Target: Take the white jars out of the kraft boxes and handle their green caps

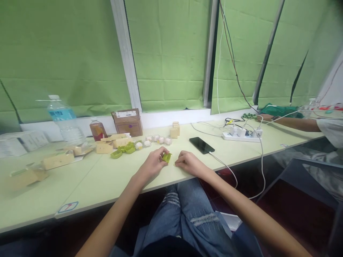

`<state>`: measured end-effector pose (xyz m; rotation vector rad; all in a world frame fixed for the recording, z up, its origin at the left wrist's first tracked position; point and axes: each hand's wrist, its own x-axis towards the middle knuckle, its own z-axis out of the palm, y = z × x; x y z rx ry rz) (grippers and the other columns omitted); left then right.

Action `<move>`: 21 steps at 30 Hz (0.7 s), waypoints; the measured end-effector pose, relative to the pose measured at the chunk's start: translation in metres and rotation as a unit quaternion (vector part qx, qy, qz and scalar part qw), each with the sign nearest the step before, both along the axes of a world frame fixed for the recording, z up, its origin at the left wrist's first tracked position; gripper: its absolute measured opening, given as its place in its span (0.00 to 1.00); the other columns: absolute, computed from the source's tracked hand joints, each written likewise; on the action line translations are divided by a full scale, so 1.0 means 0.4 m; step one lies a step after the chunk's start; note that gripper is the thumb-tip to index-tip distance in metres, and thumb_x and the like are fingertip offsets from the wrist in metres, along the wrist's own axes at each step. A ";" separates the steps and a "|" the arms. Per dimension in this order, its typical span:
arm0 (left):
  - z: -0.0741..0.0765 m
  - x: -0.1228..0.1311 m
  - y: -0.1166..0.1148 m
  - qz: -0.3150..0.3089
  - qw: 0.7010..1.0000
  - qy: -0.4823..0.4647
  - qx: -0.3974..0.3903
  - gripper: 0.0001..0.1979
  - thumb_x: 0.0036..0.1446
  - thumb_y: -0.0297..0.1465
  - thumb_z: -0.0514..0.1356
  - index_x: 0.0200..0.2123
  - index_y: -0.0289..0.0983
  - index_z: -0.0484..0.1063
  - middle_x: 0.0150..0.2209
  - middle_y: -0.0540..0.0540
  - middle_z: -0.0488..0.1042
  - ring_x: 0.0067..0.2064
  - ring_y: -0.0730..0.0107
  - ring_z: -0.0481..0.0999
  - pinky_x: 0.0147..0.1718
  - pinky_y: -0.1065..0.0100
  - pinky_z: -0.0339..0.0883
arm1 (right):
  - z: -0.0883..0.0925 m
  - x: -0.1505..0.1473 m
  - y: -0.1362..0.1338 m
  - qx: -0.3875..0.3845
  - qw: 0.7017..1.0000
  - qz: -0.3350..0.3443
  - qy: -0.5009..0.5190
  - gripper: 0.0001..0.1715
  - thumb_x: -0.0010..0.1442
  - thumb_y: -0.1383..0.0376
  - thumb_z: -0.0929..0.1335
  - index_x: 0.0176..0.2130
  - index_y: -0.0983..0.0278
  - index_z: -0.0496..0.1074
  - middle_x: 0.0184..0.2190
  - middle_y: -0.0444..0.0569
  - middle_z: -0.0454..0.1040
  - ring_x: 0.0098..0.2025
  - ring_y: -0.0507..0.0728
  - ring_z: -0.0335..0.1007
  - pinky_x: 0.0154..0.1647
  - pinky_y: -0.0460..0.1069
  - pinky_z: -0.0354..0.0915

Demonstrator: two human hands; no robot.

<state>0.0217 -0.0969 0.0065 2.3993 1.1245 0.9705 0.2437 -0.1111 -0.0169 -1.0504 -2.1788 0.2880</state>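
My left hand (155,161) grips a small olive-green case (166,157), its hollow side partly turned to the right, just above the table's front part. My right hand (189,163) is a short way to the right, thumb and fingertips pinched together low over the tabletop. At those fingertips shows a tiny yellowish thing (175,164), too small to name. Beyond my left hand lie several similar green cases (125,149). Beside them sits a group of small clear-wrapped white and pinkish pieces (157,140).
Opened cardboard boxes (59,159) spread along the left. Behind stand a large water bottle (64,119), a drink bottle (98,129), a brown carton (128,123) and small tan boxes (175,130). A phone (202,145) on a cable and a power strip (242,135) lie right, near another person's arm (292,124).
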 end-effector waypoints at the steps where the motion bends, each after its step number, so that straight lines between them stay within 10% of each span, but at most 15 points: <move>1: 0.000 0.001 0.000 -0.002 1.000 -0.001 0.000 0.13 0.52 0.27 0.62 0.43 0.40 0.69 0.38 0.48 0.76 0.38 0.63 0.75 0.41 0.62 0.67 | 0.000 0.000 0.001 -0.002 1.000 0.000 0.006 0.06 0.61 0.73 0.74 0.35 0.65 0.83 0.34 0.49 0.73 0.37 0.54 0.72 0.42 0.48 0.66; 11: -0.007 0.001 0.005 -0.019 1.000 -0.021 0.005 0.14 0.51 0.27 0.64 0.42 0.40 0.71 0.37 0.48 0.76 0.38 0.63 0.74 0.41 0.63 0.68 | -0.015 0.002 -0.001 0.136 0.986 0.024 -0.089 0.10 0.70 0.71 0.65 0.40 0.65 0.77 0.35 0.53 0.76 0.40 0.57 0.72 0.44 0.51 0.68; 21: -0.005 0.008 -0.004 -0.022 0.999 -0.027 -0.013 0.14 0.53 0.26 0.63 0.44 0.40 0.71 0.39 0.48 0.77 0.41 0.62 0.75 0.42 0.62 0.67 | -0.028 -0.014 0.003 0.009 0.995 -0.020 0.101 0.08 0.62 0.71 0.72 0.38 0.64 0.83 0.31 0.49 0.80 0.33 0.54 0.74 0.38 0.48 0.66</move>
